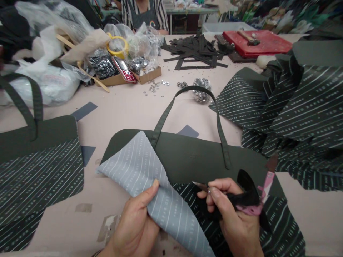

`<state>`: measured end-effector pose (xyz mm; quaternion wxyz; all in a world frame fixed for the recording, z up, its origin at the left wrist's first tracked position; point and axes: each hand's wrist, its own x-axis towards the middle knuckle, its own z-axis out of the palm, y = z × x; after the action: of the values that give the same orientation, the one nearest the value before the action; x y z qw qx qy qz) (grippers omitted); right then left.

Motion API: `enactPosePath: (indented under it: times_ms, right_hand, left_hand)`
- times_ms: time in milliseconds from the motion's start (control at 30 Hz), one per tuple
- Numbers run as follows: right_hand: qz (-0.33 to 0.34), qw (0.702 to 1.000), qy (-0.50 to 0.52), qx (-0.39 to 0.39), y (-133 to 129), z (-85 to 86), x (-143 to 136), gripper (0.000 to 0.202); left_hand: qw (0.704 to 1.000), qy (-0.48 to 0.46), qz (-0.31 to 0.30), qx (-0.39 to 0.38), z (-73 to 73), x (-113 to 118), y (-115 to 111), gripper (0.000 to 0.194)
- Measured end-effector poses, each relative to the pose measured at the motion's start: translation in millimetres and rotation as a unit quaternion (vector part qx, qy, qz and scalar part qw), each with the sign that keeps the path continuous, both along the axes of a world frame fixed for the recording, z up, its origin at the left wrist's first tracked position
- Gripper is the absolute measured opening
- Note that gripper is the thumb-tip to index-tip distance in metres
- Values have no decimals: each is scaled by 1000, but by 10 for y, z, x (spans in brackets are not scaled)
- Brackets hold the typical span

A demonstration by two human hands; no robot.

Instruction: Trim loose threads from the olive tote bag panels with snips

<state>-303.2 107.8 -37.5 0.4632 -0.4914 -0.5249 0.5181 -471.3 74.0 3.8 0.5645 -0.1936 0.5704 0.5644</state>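
Observation:
My left hand [139,217] pinches a folded-over flap [171,203] of the printed bag panel, thumb on top, its grey-blue reverse side facing up. This panel joins a plain dark green band [193,153] with a strap handle [166,117] attached. In my right hand [230,210] is a pair of scissors [200,186], pointed blade toward the flap and apart from it. Black and pink wrapping covers their handle end, partly hidden by my fingers. Under the right hand lies the panel's dark printed side [284,225], with white slanting lines and lettering.
Another bag panel [40,157] with a strap lies at left. Printed panels [308,103] are piled at right. Farther back are dark strips [198,50], a red board [262,44] with a hammer [248,37], metal pieces [202,89], a phone [124,69] and plastic bags [48,82]. A person [144,16] is across the table.

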Motion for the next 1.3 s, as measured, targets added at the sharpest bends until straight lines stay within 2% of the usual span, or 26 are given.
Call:
enactPosePath:
  times_ms: [333, 733, 833, 1000, 1133, 1300]
  right_hand:
    - [34, 998, -62, 5, 0, -34, 30, 11]
    - [85, 980, -160, 77, -36, -77, 15, 13]
    - [72, 982, -156, 77, -55, -69, -14, 16]
    - [69, 990, -114, 50, -68, -100, 2, 14]
    - [60, 996, -58, 30, -44, -91, 31, 13]
    - [66, 997, -40, 10, -36, -86, 68, 13]
  left_hand:
    - [1000, 17, -6, -18, -10, -4, -19, 10]
    - [1000, 8, -16, 3, -51, -21, -104, 6]
    - [1000, 16, -8, 9, -23, 6, -88, 4]
    - [1000, 29, 9, 8, 18, 36, -53, 14]
    - [999, 29, 7, 15, -7, 25, -33, 17]
    - [1000, 17, 12, 22, -44, 8, -29, 14]
